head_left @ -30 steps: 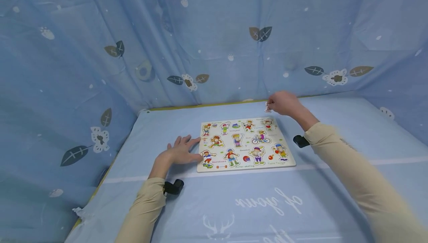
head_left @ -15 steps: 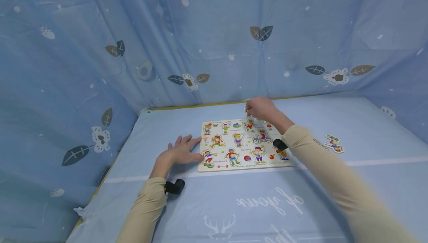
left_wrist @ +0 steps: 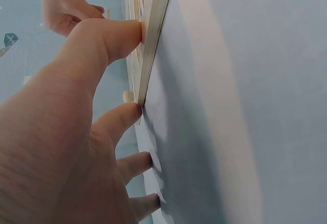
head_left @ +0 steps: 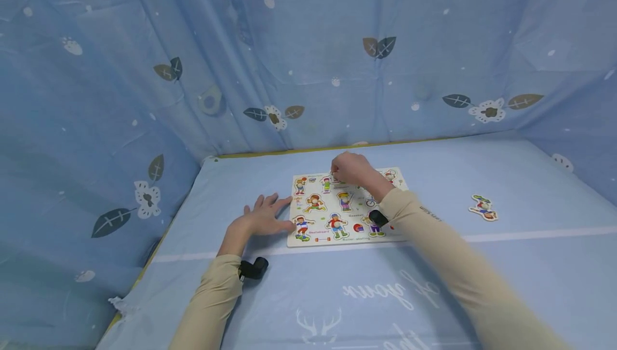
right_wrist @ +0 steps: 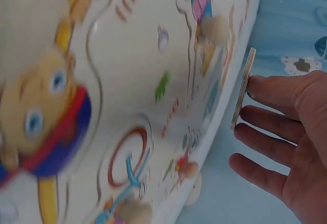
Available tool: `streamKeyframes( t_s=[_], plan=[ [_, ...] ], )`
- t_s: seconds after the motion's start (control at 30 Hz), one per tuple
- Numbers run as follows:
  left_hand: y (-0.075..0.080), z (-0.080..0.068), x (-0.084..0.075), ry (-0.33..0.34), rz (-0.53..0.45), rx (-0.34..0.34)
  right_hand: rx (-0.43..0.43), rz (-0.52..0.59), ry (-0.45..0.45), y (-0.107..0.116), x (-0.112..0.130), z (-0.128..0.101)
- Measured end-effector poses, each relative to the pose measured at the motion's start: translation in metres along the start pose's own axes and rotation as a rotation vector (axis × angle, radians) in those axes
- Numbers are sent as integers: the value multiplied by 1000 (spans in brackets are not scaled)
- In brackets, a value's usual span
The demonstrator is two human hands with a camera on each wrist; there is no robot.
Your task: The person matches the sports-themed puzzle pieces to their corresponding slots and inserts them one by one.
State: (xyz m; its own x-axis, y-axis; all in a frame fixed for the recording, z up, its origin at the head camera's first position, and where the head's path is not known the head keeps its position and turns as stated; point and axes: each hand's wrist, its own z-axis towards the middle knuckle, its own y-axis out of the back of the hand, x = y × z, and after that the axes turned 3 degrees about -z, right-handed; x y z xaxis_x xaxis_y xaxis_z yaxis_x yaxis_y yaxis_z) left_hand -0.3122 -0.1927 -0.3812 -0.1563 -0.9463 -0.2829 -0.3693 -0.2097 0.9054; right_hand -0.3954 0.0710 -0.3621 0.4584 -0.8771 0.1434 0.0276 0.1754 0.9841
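A white wooden puzzle board [head_left: 330, 205] lies on the table, set with knobbed pieces of cartoon children at sports. My right hand [head_left: 352, 168] is over its back edge. In the right wrist view, the thumb and fingers pinch a thin wooden puzzle piece [right_wrist: 243, 91], seen edge-on, so its picture is hidden. My left hand [head_left: 262, 219] lies spread at the board's left side. Its thumb and index fingertip touch the board's edge [left_wrist: 153, 45] in the left wrist view, while the other fingers reach down to the cloth.
A loose puzzle piece [head_left: 483, 208] lies on the cloth to the right of the board. Pale blue cloth [head_left: 385, 269] with white lettering covers the table. Behind it hangs a blue patterned curtain [head_left: 318, 114], and another stretch closes off the left side.
My right hand has carried its puzzle piece leftward from beyond the board's back right corner to the back edge. The loose piece at right has come out from behind the sleeve. My left hand stays put.
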Motion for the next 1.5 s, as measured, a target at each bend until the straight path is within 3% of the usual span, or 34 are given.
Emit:
streamKeyframes(
  t_s=[0.4,0.57,0.8,1.2,1.5],
  plan=[
    [2,1,-16,-21,0,-5,116,32,-18,-3,9,-11],
    [7,0,-15,-26,15,-3,145,29,14,1,17,-12],
    [4,-3,-10,-46,0,10,166,-4,-16,-4,13,-20],
    [-3,-2,-1,-51,-27,-2,51,-42,-19,21,-19,-74],
    [-1,-4,0,-57,-13,3,-55,-124,-32,51,-75,-138]
  ],
)
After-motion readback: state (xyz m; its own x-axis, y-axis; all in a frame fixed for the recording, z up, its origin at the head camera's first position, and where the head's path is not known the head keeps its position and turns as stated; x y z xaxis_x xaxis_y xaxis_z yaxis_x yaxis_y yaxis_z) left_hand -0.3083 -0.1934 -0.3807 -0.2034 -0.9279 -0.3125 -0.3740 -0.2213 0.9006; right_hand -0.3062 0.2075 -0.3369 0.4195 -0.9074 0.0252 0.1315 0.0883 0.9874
